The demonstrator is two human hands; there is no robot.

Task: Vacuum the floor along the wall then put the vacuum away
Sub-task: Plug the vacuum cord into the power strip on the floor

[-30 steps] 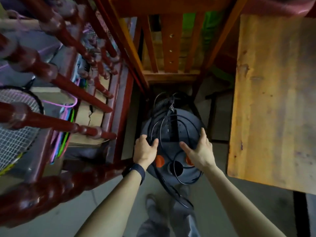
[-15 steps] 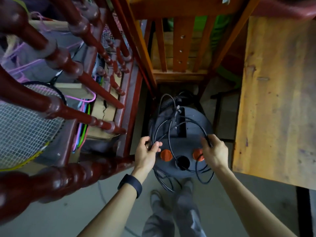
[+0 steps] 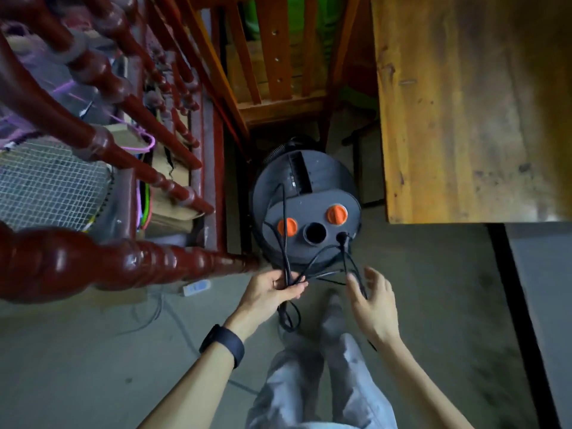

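Legs: grey trousers (image 3: pixel 309 382) at the bottom centre, over the concrete floor (image 3: pixel 93 366).
Wristband: a dark band (image 3: pixel 222 344) on the left forearm, lower centre.
Left grip: the left grip (image 3: pixel 272 289) sits just below centre, fingers curled tight round a bundle of black cord (image 3: pixel 284 243). A loop of the cord hangs under the fist.
Right grip: the right grip (image 3: pixel 371 301) is right of centre, fingers spread and loose, closed on nothing. A strand of cord crosses by its fingertips; I cannot tell if it touches them.
Cord: several strands fan up from the left fist and over the lid of the vacuum. 1 of them ends at a black plug (image 3: pixel 342 237) lying on the lid's lower right edge.
Vacuum: the round dark vacuum (image 3: pixel 306 209) stands on the floor at the centre of the frame. It is between the red railing on the left and the wooden counter on the right, just above both hands.
Lid: 2 orange caps (image 3: pixel 287 226) with a dark round port (image 3: pixel 314 233) between them.
Power strip: a white strip (image 3: pixel 196 287) lies on the floor left of the left fist, close under the railing.
Railing: turned red-brown wood (image 3: pixel 123 264) sweeps across the left half.
Racket: a netted racket head (image 3: pixel 46 187) shows behind the railing at the left edge.
Counter: a worn wooden counter (image 3: pixel 464 103) fills the upper right.
Chair: a slatted wooden chair (image 3: pixel 278 72) at the top centre, just beyond the vacuum.
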